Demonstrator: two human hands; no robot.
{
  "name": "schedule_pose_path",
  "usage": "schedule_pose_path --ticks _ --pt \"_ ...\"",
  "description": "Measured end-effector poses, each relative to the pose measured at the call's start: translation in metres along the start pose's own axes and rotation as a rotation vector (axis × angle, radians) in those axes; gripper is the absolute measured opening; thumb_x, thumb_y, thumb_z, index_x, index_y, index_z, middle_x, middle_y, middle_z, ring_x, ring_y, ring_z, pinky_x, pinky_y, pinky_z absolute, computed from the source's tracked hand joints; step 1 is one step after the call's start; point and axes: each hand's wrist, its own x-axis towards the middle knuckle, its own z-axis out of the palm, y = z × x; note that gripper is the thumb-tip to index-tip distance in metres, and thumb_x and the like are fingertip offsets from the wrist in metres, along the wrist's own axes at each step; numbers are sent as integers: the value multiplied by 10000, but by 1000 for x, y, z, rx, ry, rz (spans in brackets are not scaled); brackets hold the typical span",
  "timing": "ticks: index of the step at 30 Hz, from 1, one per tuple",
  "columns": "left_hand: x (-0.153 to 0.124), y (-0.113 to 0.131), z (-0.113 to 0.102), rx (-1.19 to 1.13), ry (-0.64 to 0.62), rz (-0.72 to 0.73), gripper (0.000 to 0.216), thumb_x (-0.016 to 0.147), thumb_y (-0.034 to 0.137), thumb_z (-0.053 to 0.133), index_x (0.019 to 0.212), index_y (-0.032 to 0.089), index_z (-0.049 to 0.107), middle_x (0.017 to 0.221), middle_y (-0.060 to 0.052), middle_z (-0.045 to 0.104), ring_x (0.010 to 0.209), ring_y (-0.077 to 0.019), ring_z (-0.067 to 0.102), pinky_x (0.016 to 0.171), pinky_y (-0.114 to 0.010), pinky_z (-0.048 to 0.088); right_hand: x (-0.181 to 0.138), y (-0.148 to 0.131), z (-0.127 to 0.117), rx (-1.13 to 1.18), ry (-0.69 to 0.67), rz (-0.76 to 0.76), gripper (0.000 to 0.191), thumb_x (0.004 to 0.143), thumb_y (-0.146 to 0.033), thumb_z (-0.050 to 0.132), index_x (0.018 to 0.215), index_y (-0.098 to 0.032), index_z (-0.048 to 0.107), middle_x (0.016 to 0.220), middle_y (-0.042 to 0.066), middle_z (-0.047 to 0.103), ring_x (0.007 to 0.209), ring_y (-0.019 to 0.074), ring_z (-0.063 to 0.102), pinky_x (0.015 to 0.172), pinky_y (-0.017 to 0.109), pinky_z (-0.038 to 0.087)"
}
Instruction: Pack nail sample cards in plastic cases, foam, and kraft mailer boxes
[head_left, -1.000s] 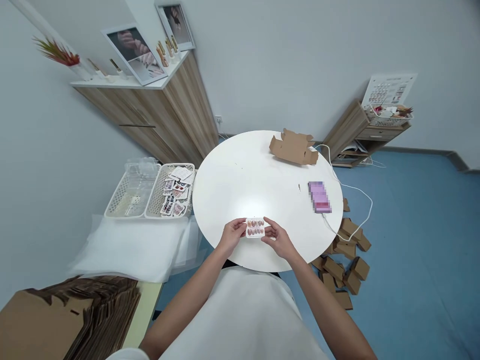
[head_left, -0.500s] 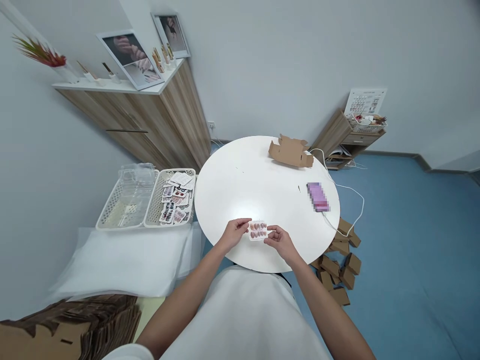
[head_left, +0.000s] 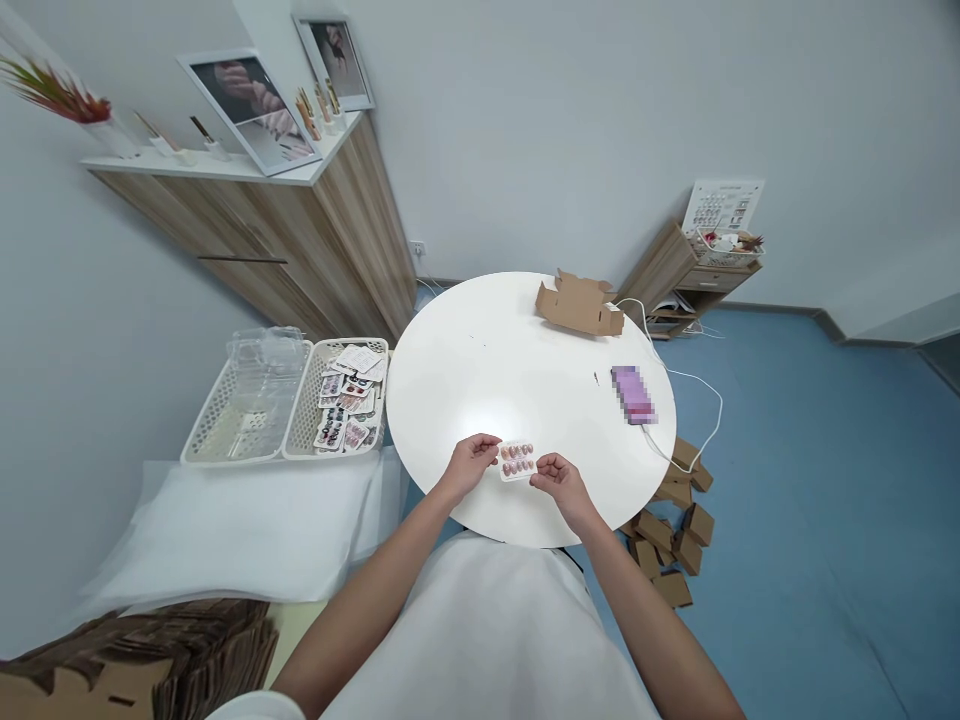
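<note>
Between my hands, over the near part of the round white table (head_left: 442, 370), is a small white card of press-on nails (head_left: 517, 460). Two rows of pinkish, glittery nails show on its face. My left hand (head_left: 472, 463) pinches the card's left edge between thumb and fingers. At its lower right edge, my right hand (head_left: 561, 484) grips it with thumb and forefinger. An unfolded brown cardboard box (head_left: 577, 303) lies at the far side of the table. A purple, pixelated phone-like object (head_left: 632, 394) rests to the right, with a white cable attached.
Left of the table, a white basket (head_left: 298, 425) holds several nail cards; another basket (head_left: 196, 430) holds clear plastic cases. White sheets (head_left: 240, 530) and stacked flat cardboard (head_left: 217, 660) lie nearer me. Small brown boxes (head_left: 675, 545) are piled on the floor at right.
The view has shifted slightly, so the surroundings sit a little further left. Both hands keep hold of the nail card, which is tilted slightly differently.
</note>
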Motion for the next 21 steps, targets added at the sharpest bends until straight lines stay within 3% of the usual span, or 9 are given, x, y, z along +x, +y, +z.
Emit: schedule_pose_path --ticks 5,11,17,21 --pt "7 3 2 51 10 52 197 662 303 600 797 170 655 722 -44 627 637 -128 548 655 -281 451 4 -1 -3 30 -13 10 316 523 -338 729 750 -220 544 684 -21 539 647 130 540 664 303 452" --pt "12 8 3 60 6 -14 181 629 285 628 753 155 618 666 -23 594 616 -116 537 621 -261 421 15 1 -13 67 15 -1 279 583 -351 688 798 -218 570 695 -14 535 625 121 533 679 322 465" --pt "-2 5 16 -2 -123 -160 352 615 258 649 946 167 569 596 13 579 581 -109 548 619 -257 407 35 -4 -18 118 139 -31 249 656 -374 622 841 -219 562 736 -12 548 651 108 527 719 317 467" --pt "-8 -2 28 -59 -135 -171 202 600 240 653 757 154 559 599 7 568 579 -104 547 600 -241 403 40 -7 -17 131 98 -29 254 678 -398 596 847 -210 572 773 2 565 688 113 543 715 301 467"
